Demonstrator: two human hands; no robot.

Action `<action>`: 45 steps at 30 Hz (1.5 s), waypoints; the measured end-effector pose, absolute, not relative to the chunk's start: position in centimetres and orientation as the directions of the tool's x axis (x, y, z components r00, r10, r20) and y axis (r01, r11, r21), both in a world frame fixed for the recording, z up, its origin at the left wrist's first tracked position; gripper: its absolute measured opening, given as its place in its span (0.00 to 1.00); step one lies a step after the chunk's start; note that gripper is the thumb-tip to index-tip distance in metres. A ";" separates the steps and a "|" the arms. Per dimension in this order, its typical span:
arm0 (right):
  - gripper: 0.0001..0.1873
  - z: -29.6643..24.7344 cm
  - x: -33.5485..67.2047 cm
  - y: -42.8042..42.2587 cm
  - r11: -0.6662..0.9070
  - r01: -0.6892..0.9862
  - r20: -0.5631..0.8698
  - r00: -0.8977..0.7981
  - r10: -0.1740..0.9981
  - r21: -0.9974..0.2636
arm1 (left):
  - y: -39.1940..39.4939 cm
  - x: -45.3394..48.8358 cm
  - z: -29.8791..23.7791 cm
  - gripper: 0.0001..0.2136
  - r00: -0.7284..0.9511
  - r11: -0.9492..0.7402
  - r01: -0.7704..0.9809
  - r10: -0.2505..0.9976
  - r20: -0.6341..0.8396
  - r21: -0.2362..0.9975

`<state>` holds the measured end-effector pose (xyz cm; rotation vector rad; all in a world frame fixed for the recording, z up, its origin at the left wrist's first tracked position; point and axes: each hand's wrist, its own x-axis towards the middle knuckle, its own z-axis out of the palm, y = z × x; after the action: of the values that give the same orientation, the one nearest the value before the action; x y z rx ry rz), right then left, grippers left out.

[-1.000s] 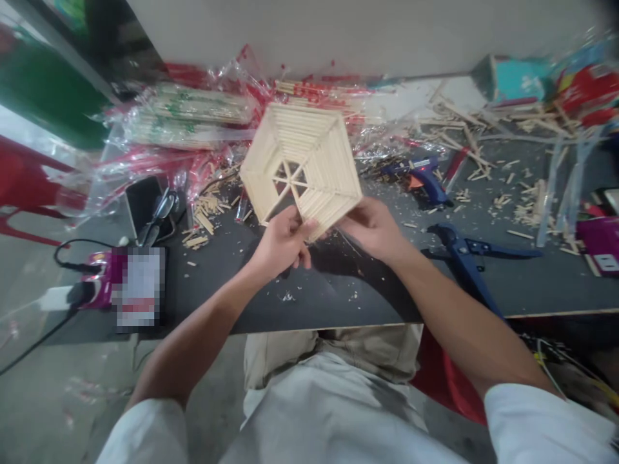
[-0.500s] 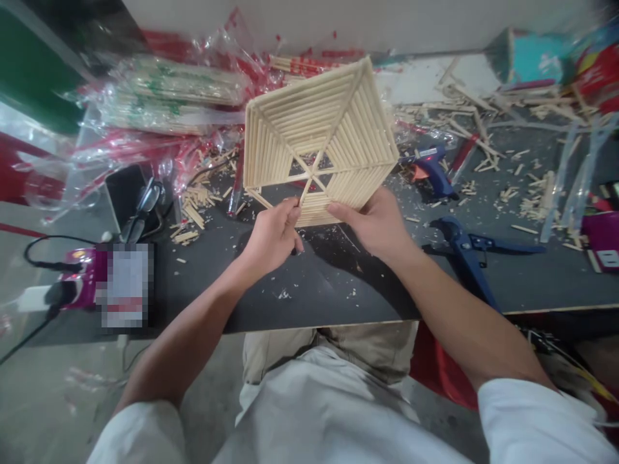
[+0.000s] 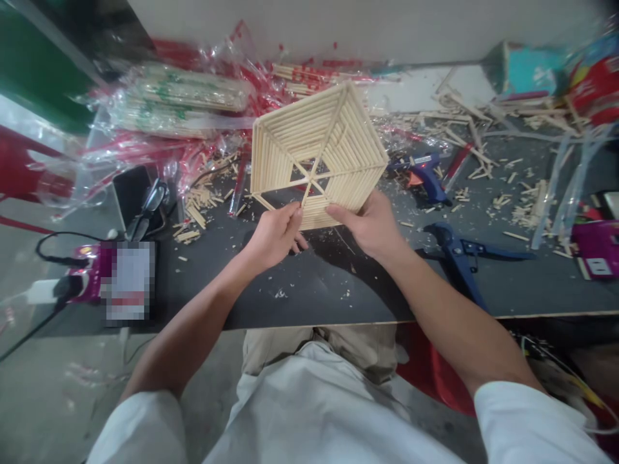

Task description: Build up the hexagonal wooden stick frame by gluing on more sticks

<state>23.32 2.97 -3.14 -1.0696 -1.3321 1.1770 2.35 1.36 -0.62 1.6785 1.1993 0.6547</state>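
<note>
Both hands hold up a hexagonal lattice of pale wooden sticks point(image 3: 290, 145), tilted above the table. Its sticks are laid in rows between spokes that meet at the middle, and the lower-left section is mostly open with one stick along its outer side. My left hand point(image 3: 279, 233) is closed at the lower edge, thumb and forefinger pinching the end of a spoke. My right hand point(image 3: 374, 224) grips the lower-right edge, its thumb on the near face and its other fingers hidden behind.
On the dark table point(image 3: 309, 303) lie a blue glue gun point(image 3: 429, 177), a blue cutter point(image 3: 457, 254), and stick offcuts point(image 3: 196, 209). Glasses point(image 3: 147, 209) rest by a phone point(image 3: 128, 193) at left. Bagged sticks point(image 3: 188, 90) lie behind; a purple power strip point(image 3: 91, 270) sits front left.
The lattice's top corner has come down and a little left, so the piece is tilted differently. Both hands keep their hold. The whole view has shifted slightly.
</note>
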 end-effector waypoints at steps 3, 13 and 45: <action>0.30 -3.6 23.3 3.1 0.111 0.001 0.111 -0.082 0.990 -0.994 | 1.3 2.6 -0.8 0.11 0.360 -0.094 0.451 0.929 -0.085 0.887; 0.29 -3.7 22.7 2.9 0.071 0.035 0.071 -0.020 0.997 -0.997 | 1.8 2.7 -1.4 0.15 0.304 0.018 0.418 0.939 -0.159 0.908; 0.31 -4.6 22.7 3.3 0.097 -0.009 0.098 -0.053 0.994 -0.995 | 1.4 3.0 -1.8 0.14 0.285 -0.052 0.437 0.955 -0.084 0.898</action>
<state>22.75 3.35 -4.59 -1.1065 -1.2887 1.1782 2.97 1.40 -1.84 1.6463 1.2957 0.7157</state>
